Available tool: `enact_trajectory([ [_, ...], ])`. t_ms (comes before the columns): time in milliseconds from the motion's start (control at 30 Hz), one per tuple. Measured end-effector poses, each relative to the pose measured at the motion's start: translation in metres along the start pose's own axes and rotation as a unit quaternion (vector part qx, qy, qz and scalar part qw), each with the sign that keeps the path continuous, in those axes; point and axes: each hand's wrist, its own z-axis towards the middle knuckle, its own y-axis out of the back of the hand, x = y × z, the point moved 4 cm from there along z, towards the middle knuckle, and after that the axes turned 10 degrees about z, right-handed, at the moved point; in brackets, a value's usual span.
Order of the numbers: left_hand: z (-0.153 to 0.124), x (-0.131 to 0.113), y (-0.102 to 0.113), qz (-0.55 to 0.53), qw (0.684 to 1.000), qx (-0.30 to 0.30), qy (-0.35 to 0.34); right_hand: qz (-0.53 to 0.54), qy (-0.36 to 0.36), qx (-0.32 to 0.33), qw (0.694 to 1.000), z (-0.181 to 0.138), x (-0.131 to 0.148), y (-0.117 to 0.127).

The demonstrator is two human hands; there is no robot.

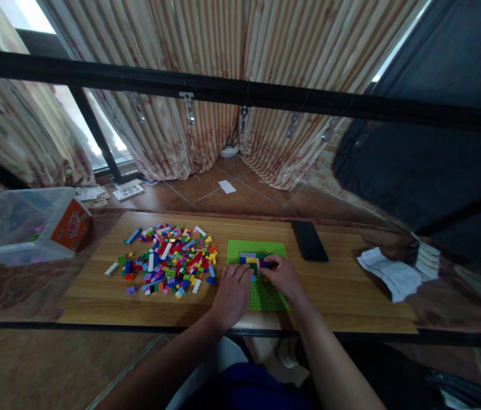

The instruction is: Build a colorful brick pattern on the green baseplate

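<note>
Your left hand (232, 289) and right hand (283, 277) were close together at the coloured bricks (247, 255) on the green baseplate (272, 300). I couldn't tell whether either gripped one.

The left hand (231, 293) and the right hand (283, 279) are bare, and so are both forearms (180, 350). Between them shows a deep-blue fabric garment (249, 387), darker toward its edges.
</note>
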Motion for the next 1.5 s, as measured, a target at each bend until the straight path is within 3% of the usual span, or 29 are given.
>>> enact_trajectory([
  [733, 0.002, -0.001, -0.001, -0.054, 0.997, 0.057, 0.0, -0.034, -0.007, 0.026, 0.999, -0.008, 0.02, 0.003],
  [1067, 0.002, -0.003, -0.005, -0.022, 0.999, 0.048, -0.01, -0.04, -0.008, 0.032, 0.999, -0.009, 0.025, 0.003],
  [1500, -0.001, -0.007, -0.01, 0.078, 0.995, 0.059, -0.029, 0.022, 0.043, 0.024, 0.999, -0.021, 0.018, 0.005],
])
